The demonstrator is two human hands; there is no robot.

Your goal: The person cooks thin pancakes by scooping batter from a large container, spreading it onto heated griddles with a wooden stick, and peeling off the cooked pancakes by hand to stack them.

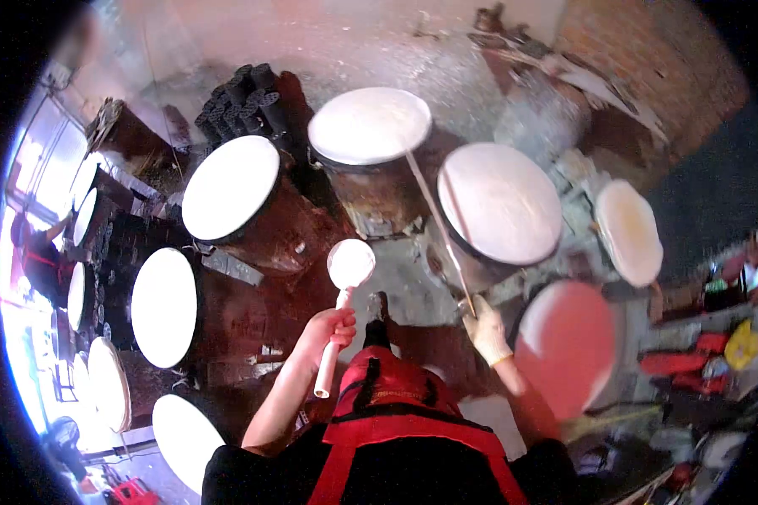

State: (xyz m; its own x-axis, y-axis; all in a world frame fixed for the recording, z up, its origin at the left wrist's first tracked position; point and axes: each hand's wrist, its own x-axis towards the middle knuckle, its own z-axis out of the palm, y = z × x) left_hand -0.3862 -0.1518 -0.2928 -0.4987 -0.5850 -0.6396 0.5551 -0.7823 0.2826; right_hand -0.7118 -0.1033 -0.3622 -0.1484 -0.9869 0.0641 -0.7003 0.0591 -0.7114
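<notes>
My left hand (335, 328) is bare and wrapped round the pale handle of a ladle (350, 263), whose round white bowl points away from me. In my gloved right hand (487, 330) is a long thin stick (437, 215); its far end reaches the near edge of a white round disc (370, 126) on a drum-like stove. To the right of the stick, another pale disc (499, 204) covers a second stove. The ladle's bowl hangs above the floor between the stoves, touching none of them. What fills the bowl is too bright to tell.
More white discs stand left, one on a rusty drum (269, 227). Black perforated cylinders (242, 105) are stacked at the back. A reddish disc (567, 349) and an oval one (628, 232) lie right. Another person (42, 257) is at the far left.
</notes>
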